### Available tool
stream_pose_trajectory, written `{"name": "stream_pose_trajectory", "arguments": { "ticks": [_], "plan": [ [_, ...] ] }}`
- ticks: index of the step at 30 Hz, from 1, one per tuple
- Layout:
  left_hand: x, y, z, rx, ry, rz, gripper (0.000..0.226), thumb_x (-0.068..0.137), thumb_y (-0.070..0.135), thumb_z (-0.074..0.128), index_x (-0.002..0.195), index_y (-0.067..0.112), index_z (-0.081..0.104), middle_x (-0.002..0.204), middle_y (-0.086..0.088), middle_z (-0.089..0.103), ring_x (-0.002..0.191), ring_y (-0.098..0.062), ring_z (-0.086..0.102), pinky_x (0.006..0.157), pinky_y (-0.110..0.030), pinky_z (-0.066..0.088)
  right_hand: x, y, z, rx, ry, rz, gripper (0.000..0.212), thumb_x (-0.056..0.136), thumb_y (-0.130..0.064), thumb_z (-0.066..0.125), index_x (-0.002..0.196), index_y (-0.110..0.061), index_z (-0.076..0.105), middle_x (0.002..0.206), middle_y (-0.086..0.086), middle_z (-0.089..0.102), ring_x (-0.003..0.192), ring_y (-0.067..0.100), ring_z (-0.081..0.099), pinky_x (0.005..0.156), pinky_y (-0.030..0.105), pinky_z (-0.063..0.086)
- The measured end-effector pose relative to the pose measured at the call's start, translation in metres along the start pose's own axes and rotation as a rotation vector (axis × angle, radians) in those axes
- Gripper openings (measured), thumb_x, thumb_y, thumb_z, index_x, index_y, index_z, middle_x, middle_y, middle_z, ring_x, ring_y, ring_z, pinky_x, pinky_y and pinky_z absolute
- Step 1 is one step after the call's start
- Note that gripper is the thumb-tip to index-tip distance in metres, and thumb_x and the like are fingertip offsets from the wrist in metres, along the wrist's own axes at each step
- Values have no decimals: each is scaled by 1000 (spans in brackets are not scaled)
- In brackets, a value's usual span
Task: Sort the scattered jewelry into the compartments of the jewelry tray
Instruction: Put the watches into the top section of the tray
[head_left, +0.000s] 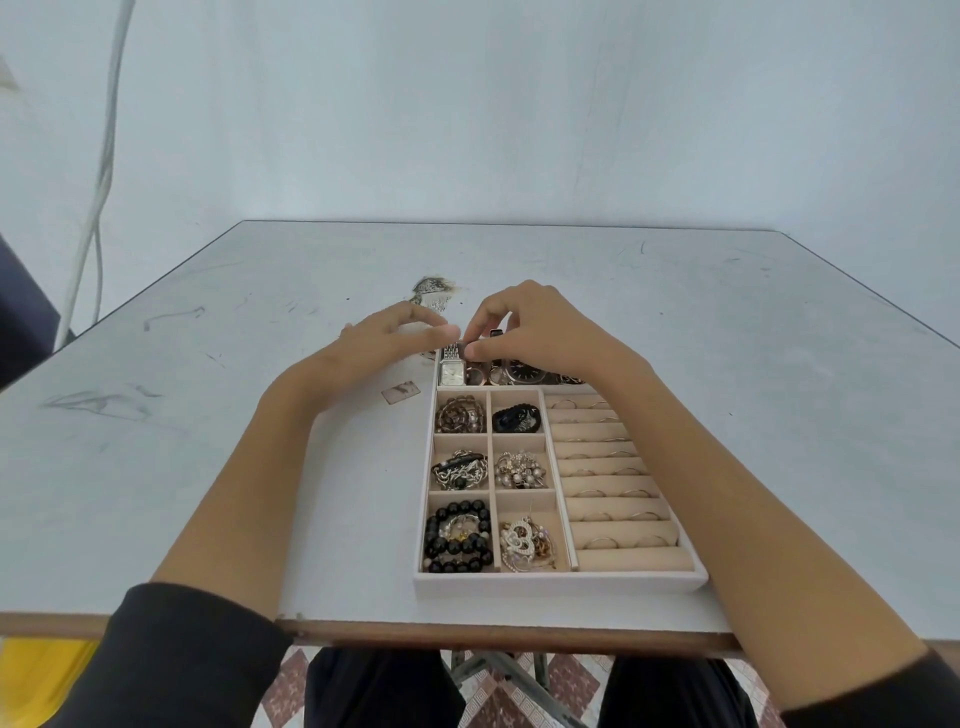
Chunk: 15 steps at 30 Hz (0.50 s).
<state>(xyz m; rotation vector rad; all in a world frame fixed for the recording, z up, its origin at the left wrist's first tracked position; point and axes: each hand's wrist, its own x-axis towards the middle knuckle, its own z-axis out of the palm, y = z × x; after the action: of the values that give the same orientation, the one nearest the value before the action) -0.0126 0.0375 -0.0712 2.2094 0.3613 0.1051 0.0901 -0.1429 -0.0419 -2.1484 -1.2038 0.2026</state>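
Observation:
A beige jewelry tray (561, 581) lies on the table in front of me. Its far long compartment holds several watches; the silver square-faced watch (452, 370) lies at its left end. Six square compartments hold bracelets, a black bead bracelet (458, 535) and pearly pieces. Ring rolls (613, 470) on the right hold several thin rings. My right hand (524, 327) pinches a watch band at the far compartment. My left hand (387, 338) hovers beside it, fingertips touching near the same band. A silvery jewelry piece (430, 292) lies loose on the table beyond my hands.
The white scratched table (208, 415) stretches left of the tray. A small card-like tag (400, 391) lies just left of the tray. White cables (98, 197) hang along the wall at left. The table's front edge is near my lap.

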Motion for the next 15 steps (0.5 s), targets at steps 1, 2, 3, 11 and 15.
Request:
{"name": "stream_pose_trajectory", "arguments": {
  "ticks": [1,2,3,11,15],
  "plan": [
    [-1,1,0,-12,-35,9,55,57,80,62,103,51,58,120,18,59,126,-12,43,110,-42,26,-1,-1,-1,6,-1,4,11,75,-28,77,84,-21,74,71,-16,63,52,-7,49,56,17,35],
    [-1,3,1,-13,-58,15,57,53,78,67,103,49,59,118,14,61,123,-13,47,109,-41,30,-2,-1,-2,3,-6,9,11,76,-24,77,84,-18,74,58,-20,59,49,-10,48,53,14,33],
    [-1,3,2,-1,-68,17,61,49,77,71,102,48,60,116,10,63,119,-16,51,108,-42,33,-2,-1,-3,-6,-15,12,10,77,-21,76,85,-15,74,49,-25,56,47,-13,48,50,13,31],
    [-6,9,4,-3,-47,17,62,42,70,76,98,46,63,115,8,64,108,-15,59,103,-40,41,-3,-1,-6,40,-42,5,8,80,-11,74,87,-10,73,44,-33,51,47,-16,47,47,2,32],
    [-8,9,3,1,-60,13,62,44,71,74,99,46,63,113,7,64,109,-17,59,104,-41,40,-4,-2,-7,61,-31,18,19,79,-22,76,96,-14,71,67,-22,63,58,-11,52,56,6,35]
  ]
}}
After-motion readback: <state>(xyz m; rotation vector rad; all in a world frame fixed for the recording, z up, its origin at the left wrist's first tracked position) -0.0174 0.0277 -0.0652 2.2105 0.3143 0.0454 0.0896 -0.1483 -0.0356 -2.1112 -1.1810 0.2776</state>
